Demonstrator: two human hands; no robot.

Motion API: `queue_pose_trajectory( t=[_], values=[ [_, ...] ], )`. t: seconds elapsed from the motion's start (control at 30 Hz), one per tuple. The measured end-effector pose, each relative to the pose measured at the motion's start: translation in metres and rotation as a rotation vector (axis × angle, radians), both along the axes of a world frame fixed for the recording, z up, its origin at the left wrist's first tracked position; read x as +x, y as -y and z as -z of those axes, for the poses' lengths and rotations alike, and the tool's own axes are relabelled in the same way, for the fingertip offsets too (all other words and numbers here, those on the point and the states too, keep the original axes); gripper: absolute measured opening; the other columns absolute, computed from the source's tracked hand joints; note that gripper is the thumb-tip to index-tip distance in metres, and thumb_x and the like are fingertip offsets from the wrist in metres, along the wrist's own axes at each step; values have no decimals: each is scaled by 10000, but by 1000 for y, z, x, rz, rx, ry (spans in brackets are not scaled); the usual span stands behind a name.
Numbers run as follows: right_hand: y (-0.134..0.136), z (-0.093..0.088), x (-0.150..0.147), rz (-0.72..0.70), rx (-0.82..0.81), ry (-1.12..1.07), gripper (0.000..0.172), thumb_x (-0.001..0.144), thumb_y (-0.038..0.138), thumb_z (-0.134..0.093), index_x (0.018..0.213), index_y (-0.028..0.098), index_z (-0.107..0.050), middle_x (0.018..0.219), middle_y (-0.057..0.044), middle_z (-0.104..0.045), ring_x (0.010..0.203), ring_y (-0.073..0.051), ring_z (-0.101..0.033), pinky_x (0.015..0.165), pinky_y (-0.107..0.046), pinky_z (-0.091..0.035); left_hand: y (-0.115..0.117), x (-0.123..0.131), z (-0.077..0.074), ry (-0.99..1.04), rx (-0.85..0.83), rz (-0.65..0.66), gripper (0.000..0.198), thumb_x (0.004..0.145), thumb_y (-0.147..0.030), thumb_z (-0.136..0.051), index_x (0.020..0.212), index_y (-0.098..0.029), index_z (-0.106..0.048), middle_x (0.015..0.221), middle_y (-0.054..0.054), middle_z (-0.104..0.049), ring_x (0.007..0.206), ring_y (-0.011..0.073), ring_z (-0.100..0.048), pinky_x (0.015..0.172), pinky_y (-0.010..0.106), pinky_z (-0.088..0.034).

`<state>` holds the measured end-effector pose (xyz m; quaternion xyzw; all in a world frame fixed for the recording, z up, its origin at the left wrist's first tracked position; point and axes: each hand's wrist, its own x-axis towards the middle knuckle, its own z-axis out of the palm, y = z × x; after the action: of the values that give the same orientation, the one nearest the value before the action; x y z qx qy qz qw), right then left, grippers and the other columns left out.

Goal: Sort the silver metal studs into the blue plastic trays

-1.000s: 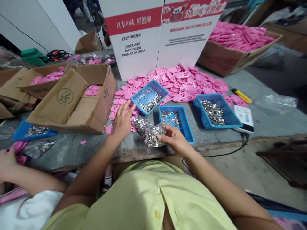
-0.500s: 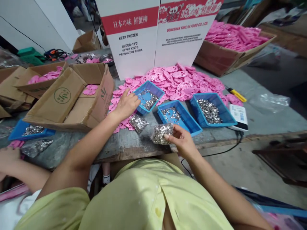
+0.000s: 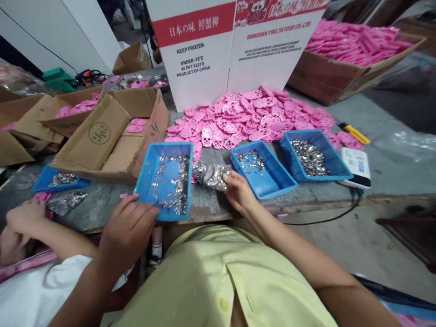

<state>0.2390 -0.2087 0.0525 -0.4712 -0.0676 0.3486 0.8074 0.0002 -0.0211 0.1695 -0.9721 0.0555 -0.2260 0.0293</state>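
I see the left hand (image 3: 131,225) gripping a blue tray (image 3: 149,175) by its near-left corner, near the surface (image 3: 218,202) edge; the right hand (image 3: 240,191) pinches a clear bag (image 3: 216,177) of silvery pieces between that and a second tray (image 3: 274,179).

Soft light glints off the metal pieces (image 3: 180,188), a shadow crosses the shirt (image 3: 204,277), and outer edges stretch.

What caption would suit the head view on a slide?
Left hand holding a blue tray of silvery pieces, right hand pinching a filled clear bag, pink parts heaped beyond.
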Motion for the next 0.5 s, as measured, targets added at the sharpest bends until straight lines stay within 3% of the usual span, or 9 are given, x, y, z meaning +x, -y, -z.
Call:
queue_pose_trajectory(
  t=[0.13, 0.23, 0.37, 0.5],
  values=[
    [-39, 7, 4, 5, 66, -142, 393, 630, 419, -836, 879, 246, -586, 896, -13, -716, 815, -230, -659, 707, -374, -596, 4, -48, 3, 5, -33, -14, 249, 894, -49, -579, 1055, -224, -653, 859, 38, -737, 773, 196, -690, 946, 442, -595],
    [-68, 5, 3, -29, 120, -217, 319, 656, 338, -799, 882, 241, -596, 854, 11, -708, 762, -205, -651, 661, -340, -597, 4, -67, 1, 11, -29, 10, 243, 901, -44, -555, 1027, -219, -668, 841, 47, -742, 795, 211, -707, 869, 413, -616],
    [-91, 4, -4, -113, 156, -285, 312, 637, 276, -802, 892, 219, -631, 830, -3, -717, 750, -199, -658, 674, -334, -615, 7, -71, 3, 30, -46, 15, 228, 926, -61, -538, 1007, -229, -669, 838, 47, -746, 792, 216, -713, 798, 378, -616],
    [-72, 9, -1, -177, 116, -184, 418, 586, 335, -879, 897, 206, -632, 833, -19, -699, 775, -212, -663, 760, -384, -617, 12, -58, 11, 3, -145, 43, 189, 954, -85, -533, 1034, -212, -648, 860, 58, -742, 799, 207, -705, 793, 350, -599]
  ],
)
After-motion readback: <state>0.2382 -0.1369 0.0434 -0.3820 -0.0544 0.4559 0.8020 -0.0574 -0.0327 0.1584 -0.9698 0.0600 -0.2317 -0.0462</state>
